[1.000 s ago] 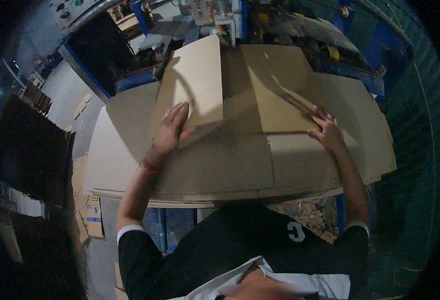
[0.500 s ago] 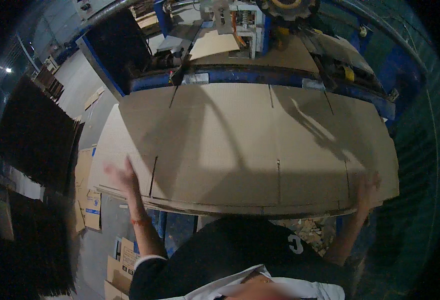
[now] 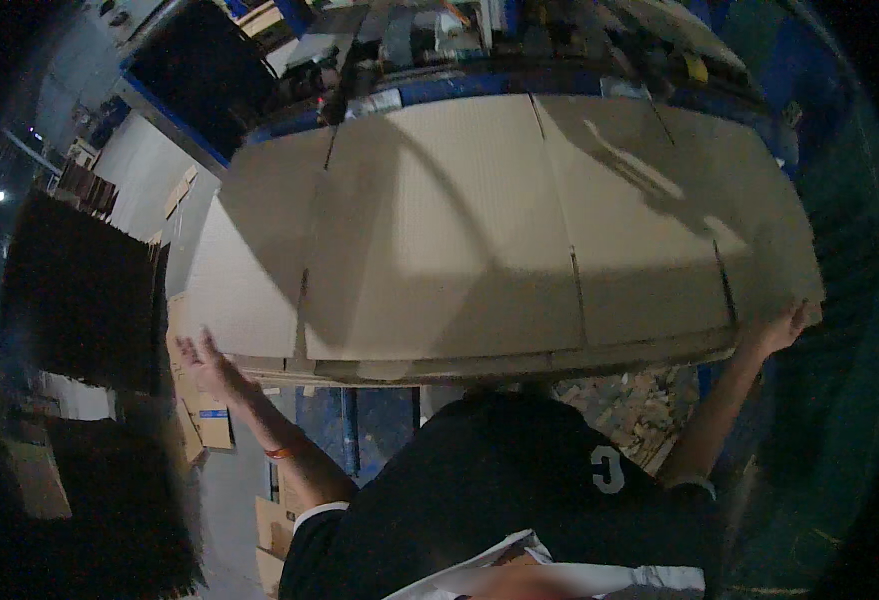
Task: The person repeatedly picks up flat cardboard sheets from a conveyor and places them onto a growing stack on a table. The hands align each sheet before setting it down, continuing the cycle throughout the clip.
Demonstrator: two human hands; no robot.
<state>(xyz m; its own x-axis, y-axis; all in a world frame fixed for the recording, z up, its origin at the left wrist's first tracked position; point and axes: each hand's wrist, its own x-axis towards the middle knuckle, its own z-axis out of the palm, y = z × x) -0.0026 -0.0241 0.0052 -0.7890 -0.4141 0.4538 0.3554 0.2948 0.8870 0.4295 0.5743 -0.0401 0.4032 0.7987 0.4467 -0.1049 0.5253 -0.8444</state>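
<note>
A wide sheet of slotted corrugated cardboard lies on top of a stack in front of me, its near edge towards my body. Edges of more cardboard sheets show beneath it. My left hand is at the near left corner, fingers spread and nothing gripped. At the near right corner, my right hand has its fingers bent round the sheet's edge; part of the grip is hidden.
A blue-framed machine stands along the far edge of the sheets. Dark stacks rise at the left. Cardboard pieces lie on the floor at left, and scraps lie below the stack on the right.
Both hands have moved outward to the near corners of the top sheet. My right hand has closed on its edge. The view has shifted, with the machine now higher in the picture.
</note>
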